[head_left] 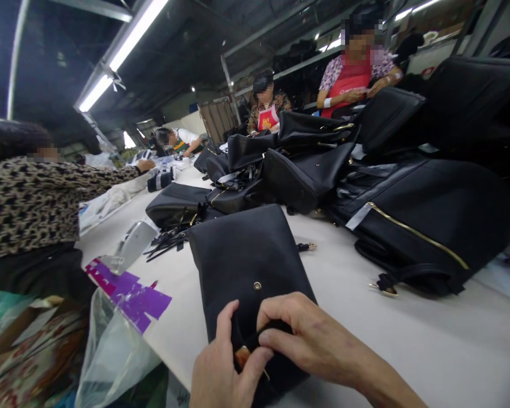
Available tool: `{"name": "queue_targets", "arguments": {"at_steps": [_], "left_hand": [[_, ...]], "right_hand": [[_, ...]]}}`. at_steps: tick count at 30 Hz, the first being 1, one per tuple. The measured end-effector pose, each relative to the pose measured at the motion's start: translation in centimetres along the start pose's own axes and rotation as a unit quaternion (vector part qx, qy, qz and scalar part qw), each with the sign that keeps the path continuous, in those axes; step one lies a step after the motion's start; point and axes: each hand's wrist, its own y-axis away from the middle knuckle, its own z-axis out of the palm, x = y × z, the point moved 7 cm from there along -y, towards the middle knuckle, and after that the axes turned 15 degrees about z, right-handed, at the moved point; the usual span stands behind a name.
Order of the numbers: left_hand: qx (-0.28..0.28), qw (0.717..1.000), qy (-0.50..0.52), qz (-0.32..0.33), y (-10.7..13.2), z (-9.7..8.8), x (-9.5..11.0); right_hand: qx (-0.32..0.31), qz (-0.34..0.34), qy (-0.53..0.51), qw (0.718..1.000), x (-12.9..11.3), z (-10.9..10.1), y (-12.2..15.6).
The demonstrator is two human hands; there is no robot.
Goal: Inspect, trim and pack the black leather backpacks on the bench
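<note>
A black leather-like bag (246,243) lies flat on the white table in front of me, with a small round gold snap (257,286) on its upper face. My left hand (232,362) is at the bag's near end, its thumb and fingers curled on a black strap or flap with a bit of gold metal. Just right of it, my right hand (301,334) pinches black material of the same bag between thumb and bent forefinger. The hands partly cover what they grip. A gold buckle (308,247) on a short strap sticks out at the bag's right side.
Black bags (310,175) are heaped beyond; one with a gold zipper (420,235) lies right. At left are a tape dispenser (134,245), purple tape (131,294) on the table edge, and a hanging clear plastic bag (110,357). A co-worker (29,198) stands left; several others are farther back.
</note>
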Motion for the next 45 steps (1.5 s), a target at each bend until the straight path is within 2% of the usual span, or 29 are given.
{"name": "queue_targets", "arguments": {"at_steps": [5, 13, 20, 23, 26, 28, 31, 33, 38, 45], "left_hand": [[0.000, 0.991, 0.113, 0.069, 0.2, -0.1, 0.4], [-0.125, 0.970, 0.190, 0.078, 0.0, 0.9, 0.0], [-0.195, 0.950, 0.209, 0.125, 0.0, 1.0, -0.7], [-0.191, 0.956, 0.204, 0.089, -0.3, 0.9, -0.5], [-0.148, 0.976, 0.152, 0.041, -0.9, 0.9, 0.2], [-0.115, 0.983, 0.137, 0.034, -1.2, 1.1, 0.7], [-0.085, 0.980, 0.170, 0.052, -1.2, 1.5, 0.7], [-0.093, 0.976, 0.185, 0.064, -1.1, 1.6, 0.2], [-0.158, 0.956, 0.226, 0.102, -0.8, 1.6, -0.6], [-0.184, 0.939, 0.276, 0.091, -0.4, 1.2, -0.9]], "right_hand": [[-0.029, -0.004, -0.033, 0.999, 0.7, 0.3, -0.4], [-0.085, 0.012, -0.102, 0.991, 2.4, 1.0, -1.4], [-0.102, 0.022, -0.114, 0.988, 3.6, 1.2, -1.9], [-0.099, 0.026, -0.105, 0.989, 3.6, 1.2, -2.0], [-0.099, 0.034, -0.109, 0.988, 3.7, 1.1, -1.9], [-0.098, 0.033, -0.116, 0.988, 3.7, 1.0, -1.9], [-0.098, 0.025, -0.118, 0.988, 3.8, 1.0, -1.9], [-0.100, 0.023, -0.114, 0.988, 3.9, 1.0, -2.0], [-0.110, 0.027, -0.119, 0.986, 4.0, 0.9, -2.1], [-0.116, 0.033, -0.117, 0.986, 4.0, 1.0, -2.0]]}}
